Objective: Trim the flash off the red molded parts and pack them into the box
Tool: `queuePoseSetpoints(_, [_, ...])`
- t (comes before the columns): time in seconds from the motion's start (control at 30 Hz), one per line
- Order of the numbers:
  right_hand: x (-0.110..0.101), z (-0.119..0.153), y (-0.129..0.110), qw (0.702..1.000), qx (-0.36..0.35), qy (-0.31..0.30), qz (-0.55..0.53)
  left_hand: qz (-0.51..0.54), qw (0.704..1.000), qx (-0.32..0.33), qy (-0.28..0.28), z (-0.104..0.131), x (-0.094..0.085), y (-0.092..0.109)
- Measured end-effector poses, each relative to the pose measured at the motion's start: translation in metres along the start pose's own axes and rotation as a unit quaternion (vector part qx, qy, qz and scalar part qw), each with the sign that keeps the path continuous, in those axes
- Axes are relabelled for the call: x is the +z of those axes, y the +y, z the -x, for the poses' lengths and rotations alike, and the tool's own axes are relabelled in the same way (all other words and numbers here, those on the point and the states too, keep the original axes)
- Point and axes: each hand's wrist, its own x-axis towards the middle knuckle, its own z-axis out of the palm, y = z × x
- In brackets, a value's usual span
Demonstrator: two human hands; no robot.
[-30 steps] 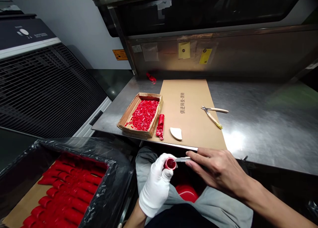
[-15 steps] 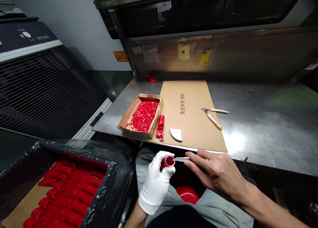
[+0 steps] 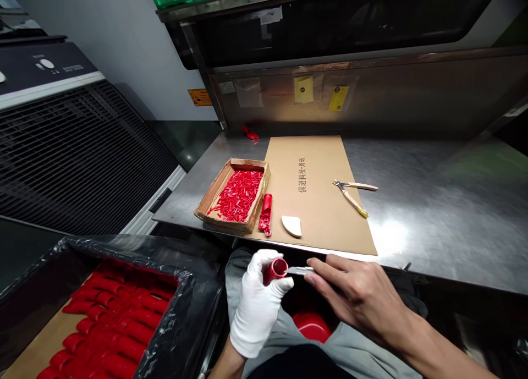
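Note:
My left hand [image 3: 256, 307], in a white glove, is closed around a red plastic tube-shaped part [image 3: 277, 269] with its round open end tilted up toward me. In my bare right hand [image 3: 358, 291] is a craft knife [image 3: 301, 270], pinched between thumb and fingers. Its blade points left and meets the rim of the tube, on the right side. Both hands are over my lap, just in front of the table edge. Most of the red part is hidden by the glove. Another red part [image 3: 266, 215] lies on the table beside a white quarter-round piece [image 3: 292, 225].
A shallow cardboard box [image 3: 201, 211] of red plastic scraps stands on the metal table [image 3: 437, 203]. Cutting pliers [image 3: 350, 195] lie across the right edge of a cardboard sheet [image 3: 322, 203]. At lower left, a plastic-lined bin [image 3: 193, 296] holds many red parts.
The red tube has tipped slightly in my left hand and shifted a little left. The knife blade has moved slightly down at the rim. The camera view has shifted a little.

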Motion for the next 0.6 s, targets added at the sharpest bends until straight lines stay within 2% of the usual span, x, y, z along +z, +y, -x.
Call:
queuePoseSetpoints(0.1, [-0.004, 0.0, -0.001, 0.993, 0.031, -0.05, -0.099, 0.017, 1.0, -0.009, 0.015, -0.001, 0.001, 0.0])
queuePoseSetpoints(0.17, [-0.007, -0.002, -0.002, 0.979, 0.074, -0.069, -0.179, 0.017, 1.0, -0.005, 0.022, 0.0, 0.001, 0.0])
queuePoseSetpoints(0.27, [-0.003, -0.009, -0.006, 0.949, 0.16, -0.056, -0.267, -0.014, 0.999, 0.026, 0.029, 0.002, 0.003, -0.003])
queuePoseSetpoints(0.33, [0.005, -0.016, -0.01, 0.915, 0.201, -0.064, -0.344, -0.042, 0.997, 0.056, 0.014, 0.004, 0.007, -0.004])
queuePoseSetpoints(0.4, [0.015, -0.023, -0.012, 0.875, 0.204, -0.095, -0.428, -0.063, 0.995, 0.077, -0.023, 0.007, 0.012, -0.005])
queuePoseSetpoints(0.47, [0.022, -0.029, -0.01, 0.85, 0.184, -0.131, -0.476, -0.081, 0.991, 0.092, -0.061, 0.008, 0.014, -0.003])
queuePoseSetpoints(0.6, [0.024, -0.031, 0.005, 0.854, 0.161, -0.147, -0.473, -0.107, 0.979, 0.123, -0.12, 0.006, 0.015, 0.006])
